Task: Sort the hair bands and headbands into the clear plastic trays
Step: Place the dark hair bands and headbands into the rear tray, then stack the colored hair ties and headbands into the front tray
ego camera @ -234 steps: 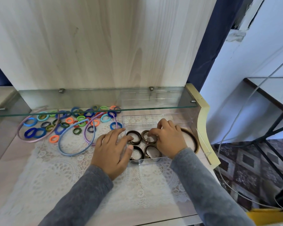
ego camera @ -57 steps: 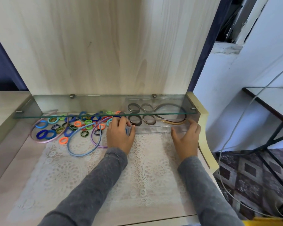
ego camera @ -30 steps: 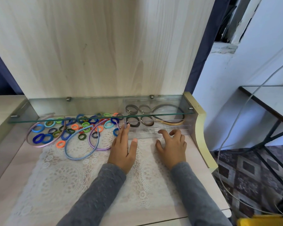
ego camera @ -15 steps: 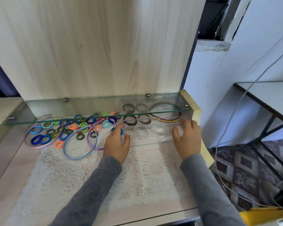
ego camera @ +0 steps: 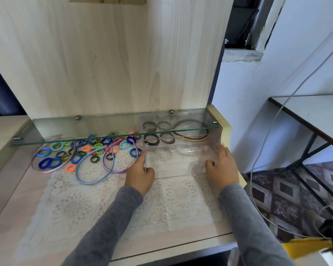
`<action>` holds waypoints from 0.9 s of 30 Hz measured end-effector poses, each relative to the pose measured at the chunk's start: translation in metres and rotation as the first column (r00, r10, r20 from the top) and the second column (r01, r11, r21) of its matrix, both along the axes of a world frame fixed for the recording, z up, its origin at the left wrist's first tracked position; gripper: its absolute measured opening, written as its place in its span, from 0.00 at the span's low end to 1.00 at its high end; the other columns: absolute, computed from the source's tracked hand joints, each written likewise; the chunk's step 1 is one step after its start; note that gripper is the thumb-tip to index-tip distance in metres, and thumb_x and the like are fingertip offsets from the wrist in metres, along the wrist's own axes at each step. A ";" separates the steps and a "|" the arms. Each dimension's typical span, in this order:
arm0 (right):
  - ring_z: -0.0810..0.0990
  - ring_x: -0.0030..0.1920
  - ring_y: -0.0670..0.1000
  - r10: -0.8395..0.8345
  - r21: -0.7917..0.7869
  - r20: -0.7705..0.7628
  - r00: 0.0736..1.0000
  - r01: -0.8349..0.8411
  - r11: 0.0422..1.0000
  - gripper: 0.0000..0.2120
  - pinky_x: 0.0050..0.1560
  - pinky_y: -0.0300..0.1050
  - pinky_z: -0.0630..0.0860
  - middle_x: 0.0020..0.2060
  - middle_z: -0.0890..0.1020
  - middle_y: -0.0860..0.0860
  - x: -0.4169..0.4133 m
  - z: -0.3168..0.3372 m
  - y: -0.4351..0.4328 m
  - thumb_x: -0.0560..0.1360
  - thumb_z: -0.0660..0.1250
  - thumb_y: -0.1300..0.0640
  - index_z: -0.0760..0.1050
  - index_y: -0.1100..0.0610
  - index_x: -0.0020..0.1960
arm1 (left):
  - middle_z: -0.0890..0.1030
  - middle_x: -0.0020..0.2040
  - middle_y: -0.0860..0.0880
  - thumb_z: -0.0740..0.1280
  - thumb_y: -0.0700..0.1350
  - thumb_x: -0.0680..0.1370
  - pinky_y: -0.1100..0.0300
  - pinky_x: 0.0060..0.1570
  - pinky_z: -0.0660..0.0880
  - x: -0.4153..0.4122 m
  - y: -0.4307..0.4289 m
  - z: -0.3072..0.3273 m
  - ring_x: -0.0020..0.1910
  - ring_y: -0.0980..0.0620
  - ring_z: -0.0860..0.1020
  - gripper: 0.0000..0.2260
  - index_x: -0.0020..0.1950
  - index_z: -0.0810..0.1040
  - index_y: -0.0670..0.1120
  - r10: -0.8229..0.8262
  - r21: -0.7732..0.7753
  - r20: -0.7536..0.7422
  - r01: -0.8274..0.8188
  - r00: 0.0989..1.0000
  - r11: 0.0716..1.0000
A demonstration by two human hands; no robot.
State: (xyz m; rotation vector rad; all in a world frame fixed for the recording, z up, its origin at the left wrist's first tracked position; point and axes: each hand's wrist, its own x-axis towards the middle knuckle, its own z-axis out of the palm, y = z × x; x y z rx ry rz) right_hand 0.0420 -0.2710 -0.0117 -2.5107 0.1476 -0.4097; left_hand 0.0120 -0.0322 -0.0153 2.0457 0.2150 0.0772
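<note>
Our left hand (ego camera: 140, 174) and right hand (ego camera: 221, 167) grip an empty tray (ego camera: 174, 164); only the brown bands (ego camera: 151, 140) are sorted, the coloured pile (ego camera: 93, 148) waits.

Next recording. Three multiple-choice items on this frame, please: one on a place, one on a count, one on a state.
1. Where is the back tray with the brown bands? A) under the glass shelf B) on the floor C) left of the coloured pile
2. How many headbands lie loose on the lace cloth? A) one B) three C) six
3. The front tray, held by the left hand and right hand, is: A) full B) overturned C) empty

1 A: it sits beneath the shelf, back right. 2 B: pink, blue and purple ones. 3 C: only lace shows through it.
</note>
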 end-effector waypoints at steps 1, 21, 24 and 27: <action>0.61 0.72 0.53 0.005 0.007 -0.035 0.999 -0.005 1.000 0.30 0.72 0.51 0.60 0.72 0.64 0.53 -0.002 -0.001 -0.001 0.72 0.58 0.60 0.60 0.59 0.74 | 0.68 0.44 0.65 0.59 0.33 0.78 0.78 0.42 0.65 -0.002 0.000 -0.001 0.38 0.68 0.66 0.28 0.77 0.59 0.47 -0.008 -0.019 -0.011 0.008 1.000 1.000; 0.68 0.68 0.56 -0.045 -0.077 -0.092 0.995 0.038 0.996 0.28 0.66 0.52 0.69 0.71 0.67 0.54 -0.032 -0.004 -0.004 0.73 0.56 0.57 0.61 0.59 0.73 | 0.65 0.74 0.51 0.57 0.34 0.79 0.70 0.56 0.64 -0.032 -0.007 -0.010 0.46 0.74 0.67 0.27 0.77 0.58 0.46 -0.025 -0.201 -0.016 0.021 1.000 0.979; 0.71 0.65 0.56 -0.043 -0.079 -0.099 0.994 0.035 0.996 0.27 0.63 0.53 0.71 0.70 0.68 0.54 -0.033 -0.001 -0.005 0.73 0.54 0.56 0.60 0.57 0.73 | 0.72 0.65 0.53 0.57 0.34 0.79 0.81 0.39 0.63 -0.030 -0.011 -0.009 0.38 0.71 0.67 0.27 0.77 0.58 0.47 -0.013 -0.213 -0.018 0.009 1.000 0.977; 0.71 0.65 0.56 -0.032 -0.087 -0.109 0.994 0.022 0.996 0.27 0.63 0.54 0.71 0.69 0.69 0.54 -0.034 0.001 -0.006 0.73 0.54 0.55 0.60 0.57 0.73 | 0.74 0.56 0.61 0.58 0.34 0.79 0.81 0.35 0.64 -0.030 -0.011 -0.009 0.38 0.69 0.68 0.27 0.77 0.59 0.47 -0.004 -0.208 -0.035 -0.004 0.999 0.978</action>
